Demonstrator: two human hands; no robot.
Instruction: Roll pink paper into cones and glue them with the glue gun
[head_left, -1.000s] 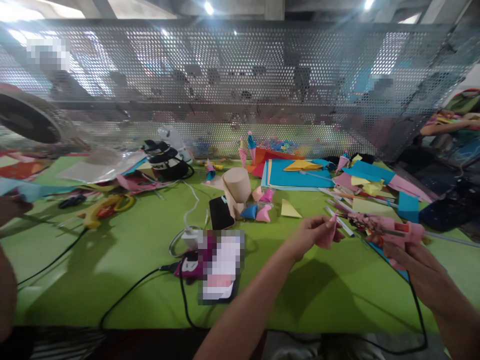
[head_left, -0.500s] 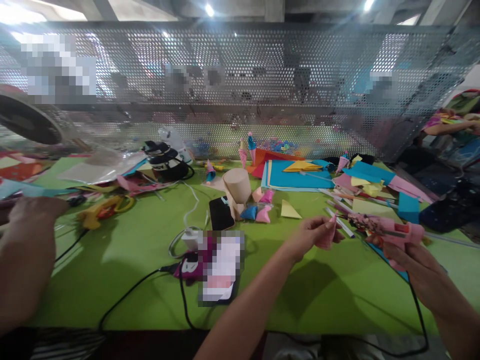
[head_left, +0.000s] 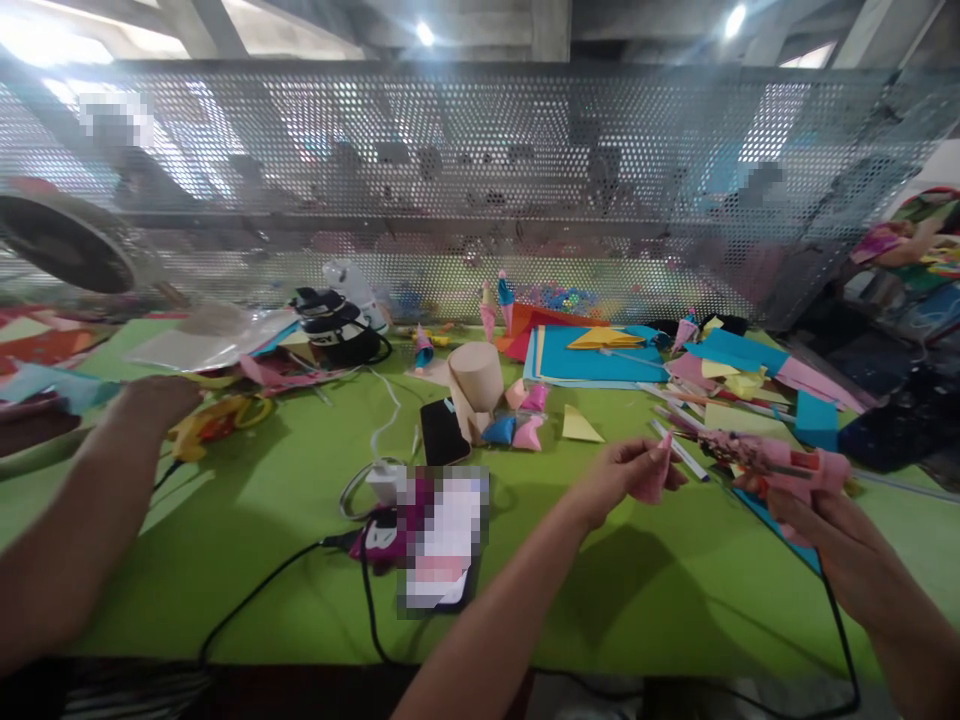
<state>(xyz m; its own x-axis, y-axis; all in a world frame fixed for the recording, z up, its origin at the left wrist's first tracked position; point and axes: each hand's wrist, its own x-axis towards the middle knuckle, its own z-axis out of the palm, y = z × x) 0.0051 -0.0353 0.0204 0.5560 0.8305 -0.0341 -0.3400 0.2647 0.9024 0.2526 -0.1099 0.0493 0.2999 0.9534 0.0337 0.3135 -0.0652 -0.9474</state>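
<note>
My left hand (head_left: 619, 478) pinches a small pink paper cone (head_left: 654, 476), its narrow tip upward, above the green table (head_left: 525, 560). My right hand (head_left: 817, 515) is wrapped round a pink glue gun (head_left: 799, 468) whose nozzle end is smeared with brownish residue. The nozzle points left, close to the cone's tip; whether they touch I cannot tell. From the glue gun a black cord runs down past the table's front edge. Left of the cone lies a yellow paper triangle (head_left: 583, 424).
A co-worker's arm (head_left: 105, 490) reaches in from the left beside a yellow glue gun (head_left: 206, 428). Mid-table are a phone (head_left: 442, 545), a purple power strip (head_left: 375, 535) with cords, and a tape roll (head_left: 476, 375). Coloured paper sheets (head_left: 592, 355) lie behind, before a perforated metal screen (head_left: 450, 150).
The co-worker's arm at the left has shifted right, towards the yellow glue gun. My hands hold the cone and the pink glue gun in nearly the same place.
</note>
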